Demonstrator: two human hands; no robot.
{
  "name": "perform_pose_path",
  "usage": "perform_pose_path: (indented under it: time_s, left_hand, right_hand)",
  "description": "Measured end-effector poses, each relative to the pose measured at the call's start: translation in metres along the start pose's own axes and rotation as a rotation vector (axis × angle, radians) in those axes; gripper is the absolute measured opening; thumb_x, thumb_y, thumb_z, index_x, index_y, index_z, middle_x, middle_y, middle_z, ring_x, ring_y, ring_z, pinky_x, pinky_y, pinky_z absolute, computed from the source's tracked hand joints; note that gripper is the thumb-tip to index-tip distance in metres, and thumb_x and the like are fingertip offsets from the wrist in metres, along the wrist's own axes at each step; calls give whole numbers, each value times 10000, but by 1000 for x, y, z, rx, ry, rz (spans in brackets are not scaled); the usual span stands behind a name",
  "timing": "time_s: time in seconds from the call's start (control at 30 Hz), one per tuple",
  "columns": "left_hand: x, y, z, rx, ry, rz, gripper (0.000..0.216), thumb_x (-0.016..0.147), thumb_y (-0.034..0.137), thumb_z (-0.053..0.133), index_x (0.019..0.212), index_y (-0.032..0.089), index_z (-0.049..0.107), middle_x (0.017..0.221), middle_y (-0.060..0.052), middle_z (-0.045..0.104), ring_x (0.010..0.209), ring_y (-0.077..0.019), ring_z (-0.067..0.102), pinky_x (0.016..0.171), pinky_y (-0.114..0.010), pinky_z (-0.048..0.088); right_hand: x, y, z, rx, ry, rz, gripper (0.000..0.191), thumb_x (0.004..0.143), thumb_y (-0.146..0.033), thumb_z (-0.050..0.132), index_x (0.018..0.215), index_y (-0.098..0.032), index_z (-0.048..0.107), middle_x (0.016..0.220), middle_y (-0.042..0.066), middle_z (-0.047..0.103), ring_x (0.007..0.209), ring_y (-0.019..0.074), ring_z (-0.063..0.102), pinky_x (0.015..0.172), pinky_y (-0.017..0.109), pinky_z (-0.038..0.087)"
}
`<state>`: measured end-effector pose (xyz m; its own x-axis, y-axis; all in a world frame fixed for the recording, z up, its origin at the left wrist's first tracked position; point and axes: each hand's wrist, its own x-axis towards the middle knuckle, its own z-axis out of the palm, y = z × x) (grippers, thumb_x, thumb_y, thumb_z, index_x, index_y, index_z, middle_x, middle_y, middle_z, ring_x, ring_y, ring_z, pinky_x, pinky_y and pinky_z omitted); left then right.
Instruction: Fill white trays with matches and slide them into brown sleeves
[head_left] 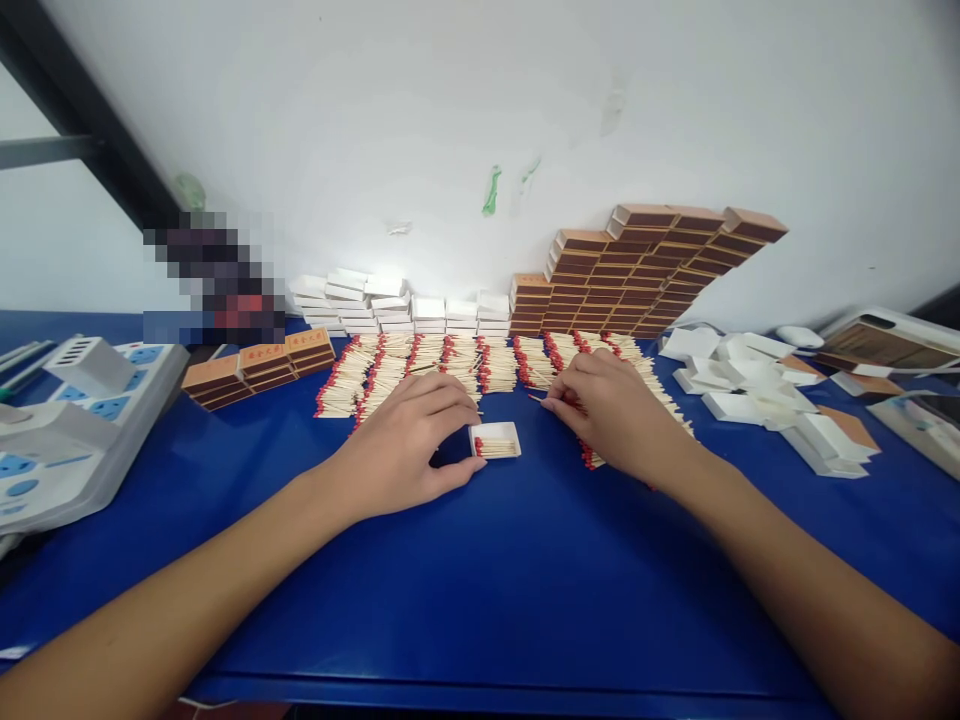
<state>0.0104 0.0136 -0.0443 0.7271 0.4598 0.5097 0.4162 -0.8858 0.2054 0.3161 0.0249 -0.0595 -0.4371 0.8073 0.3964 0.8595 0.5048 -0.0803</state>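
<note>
A small white matchbox tray (498,429) lies on the blue table, with several red-tipped matches (499,447) inside, heads toward the left. My left hand (405,440) grips the tray's left end between thumb and fingers. To the right of it, my right hand (611,410) pinches a single match (535,399), its red head pointing left. Just behind both hands lie rows of loose matches (496,368) with red heads. My right hand covers part of the rows on its side.
White trays (429,312) and brown matchboxes (600,290) are stacked against the wall. More matchboxes (262,365) stand at left, near a power strip (161,400). White box parts (750,375) lie in a heap at right, beside a propped device (892,335).
</note>
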Motion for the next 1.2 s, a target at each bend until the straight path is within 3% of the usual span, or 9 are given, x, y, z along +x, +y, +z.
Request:
perform_pose_path:
  time_s: [0.37,0.67,0.83,1.03,1.2]
  left_hand:
    - [-1,-1,2,-10,-3,-4,251,987,333,779,1167,166,728,1221,-111,768,1250,-308,658,1120,-509,546]
    - [0,-1,1,-15,-16,-10,253,985,328,779,1166,156,738,1197,-102,770,1222,-310,662,1108,-512,551]
    - [0,-1,1,-14,-20,-17,245,989,327,777,1169,166,732,1207,-98,765,1233,-304,659,1122,-501,539]
    - [1,0,1,-10,-15,-16,227,986,317,772,1150,167,731,1220,-105,770,1236,-307,667,1116,-512,549]
    - [1,2,0,-1,-24,-17,222,996,319,760,1154,167,727,1224,-109,771,1256,-308,665,1129,-518,544]
  right_hand:
    - [7,4,1,-5,41,-32,156,1035,-233,640,918,-225,743,898,97,683,899,288,599,863,445,474]
    - [9,2,6,-19,11,-39,187,1037,-218,629,852,-208,650,901,105,655,891,290,575,822,435,460]
    - [5,-25,-6,87,39,-94,173,1075,-263,610,916,-204,640,936,97,660,945,285,577,908,454,473]
    - [-1,-69,-12,136,34,-195,163,1096,-202,549,975,-196,659,977,104,682,970,280,576,866,436,486]
    - [-2,-73,-12,200,-2,-213,142,1078,-174,582,969,-186,673,958,90,680,953,263,593,857,419,504]
